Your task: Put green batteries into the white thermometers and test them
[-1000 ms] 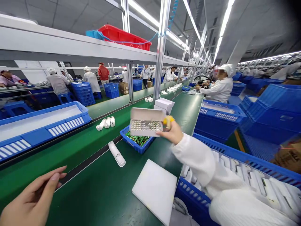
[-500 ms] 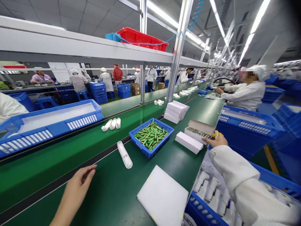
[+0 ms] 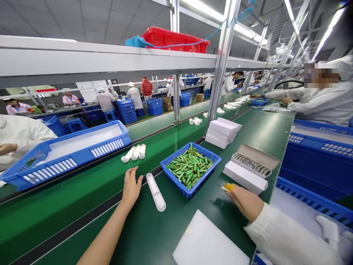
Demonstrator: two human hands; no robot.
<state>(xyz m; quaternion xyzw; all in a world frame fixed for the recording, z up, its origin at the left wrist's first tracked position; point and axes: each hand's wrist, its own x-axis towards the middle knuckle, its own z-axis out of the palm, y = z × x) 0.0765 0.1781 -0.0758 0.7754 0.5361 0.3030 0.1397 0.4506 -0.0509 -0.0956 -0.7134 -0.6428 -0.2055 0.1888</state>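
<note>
My left hand (image 3: 131,187) is over the belt's dark edge, open, with thumb and fingers apart and nothing held. Just right of its fingers lies a long white plastic casing (image 3: 156,192) with a hollow face up. My right hand (image 3: 245,200) is pinched around a small yellow tool (image 3: 228,187) with a thin pale tip; its exact kind is unclear. Between the hands sits a blue tray (image 3: 179,186) heaped with green batteries (image 3: 190,165). Beyond the right hand are an open carton of small silvery round-topped cells (image 3: 250,164) and a closed white box (image 3: 245,177).
A white foam slab (image 3: 209,243) lies on the green table at the front. White casings (image 3: 134,152) rest on the green belt. Stacked white boxes (image 3: 220,132) stand by a metal post (image 3: 223,66). A blue crate (image 3: 66,154) is at left. Co-workers sit nearby.
My left hand has moved forward and right, up beside the long white casing. My right hand has come left from the open carton, over the table, with the yellow tool. The view has shifted.
</note>
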